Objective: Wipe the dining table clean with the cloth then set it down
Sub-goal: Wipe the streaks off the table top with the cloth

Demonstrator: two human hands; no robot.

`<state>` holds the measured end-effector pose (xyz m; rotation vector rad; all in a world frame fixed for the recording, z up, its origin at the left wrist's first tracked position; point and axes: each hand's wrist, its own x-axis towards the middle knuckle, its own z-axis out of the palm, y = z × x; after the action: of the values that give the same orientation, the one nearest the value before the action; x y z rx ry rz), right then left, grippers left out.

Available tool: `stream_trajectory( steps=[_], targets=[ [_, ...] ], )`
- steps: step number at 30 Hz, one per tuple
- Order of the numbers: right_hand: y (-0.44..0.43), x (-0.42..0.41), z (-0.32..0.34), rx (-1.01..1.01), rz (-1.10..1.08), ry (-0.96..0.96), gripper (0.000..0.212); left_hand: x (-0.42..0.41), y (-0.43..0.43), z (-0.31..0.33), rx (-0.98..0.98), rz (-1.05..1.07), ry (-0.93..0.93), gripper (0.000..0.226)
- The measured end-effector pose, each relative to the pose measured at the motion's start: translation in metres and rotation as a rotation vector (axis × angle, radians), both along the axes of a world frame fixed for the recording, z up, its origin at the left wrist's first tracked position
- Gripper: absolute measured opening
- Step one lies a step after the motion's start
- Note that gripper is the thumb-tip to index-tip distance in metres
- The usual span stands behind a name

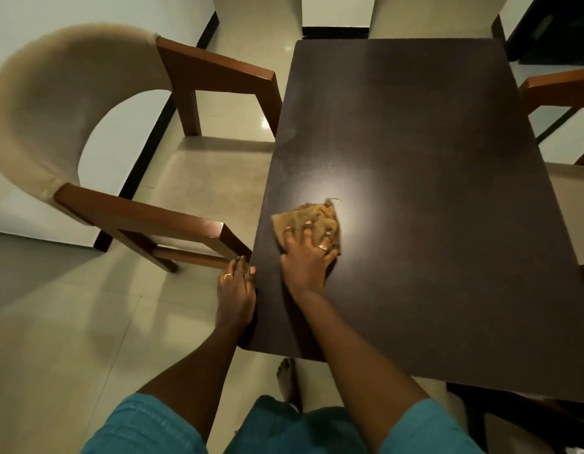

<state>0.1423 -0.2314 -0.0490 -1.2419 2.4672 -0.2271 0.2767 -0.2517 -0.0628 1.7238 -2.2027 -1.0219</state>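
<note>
A dark brown dining table (415, 158) fills the middle and right of the head view. A crumpled tan cloth (308, 217) lies on it near the left edge. My right hand (308, 257) presses down on the cloth with its fingers spread over it. My left hand (236, 290) grips the table's left edge, thumb on top and fingers curled under the rim. A bright patch of reflected light sits just right of the cloth.
A wooden armchair (87, 126) with a beige curved back stands left of the table, its armrest (146, 221) close to my left hand. Another chair's arm (559, 88) shows at the right edge. Glossy floor tiles (71, 339) surround the table.
</note>
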Motion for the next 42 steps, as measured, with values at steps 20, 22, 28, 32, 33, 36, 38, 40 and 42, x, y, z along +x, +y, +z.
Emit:
stream_trajectory(
  steps=[20,22,28,32,33,36,38,40,42],
  targets=[
    [0.173,-0.152,-0.003,0.065,-0.258,0.181,0.059,-0.041,0.040,0.003,-0.057,-0.101,-0.086,0.049],
    [0.207,-0.181,-0.001,0.123,-0.365,0.184,0.057,-0.051,0.050,0.004,-0.058,-0.113,-0.077,0.049],
    [0.287,-0.225,-0.002,0.149,-0.583,0.223,0.059,-0.077,0.087,0.002,-0.045,-0.149,-0.074,0.048],
    [0.299,-0.222,-0.001,0.155,-0.608,0.183,0.061,-0.089,0.106,0.001,-0.049,-0.136,-0.061,0.048],
    [0.298,-0.220,0.000,0.155,-0.621,0.168,0.062,-0.091,0.110,0.002,-0.049,-0.124,-0.049,0.048],
    [0.291,-0.213,0.002,0.156,-0.673,0.121,0.063,-0.091,0.120,0.004,-0.048,-0.098,-0.031,0.048],
    [0.282,-0.204,0.003,0.165,-0.689,0.109,0.063,-0.085,0.123,0.003,-0.056,-0.085,-0.038,0.047],
    [0.273,-0.194,0.006,0.178,-0.692,0.101,0.062,-0.077,0.121,0.002,-0.060,-0.065,-0.063,0.047],
    [0.262,-0.177,0.006,0.202,-0.643,0.111,0.062,-0.065,0.114,0.001,-0.074,-0.038,-0.082,0.046]
  ],
)
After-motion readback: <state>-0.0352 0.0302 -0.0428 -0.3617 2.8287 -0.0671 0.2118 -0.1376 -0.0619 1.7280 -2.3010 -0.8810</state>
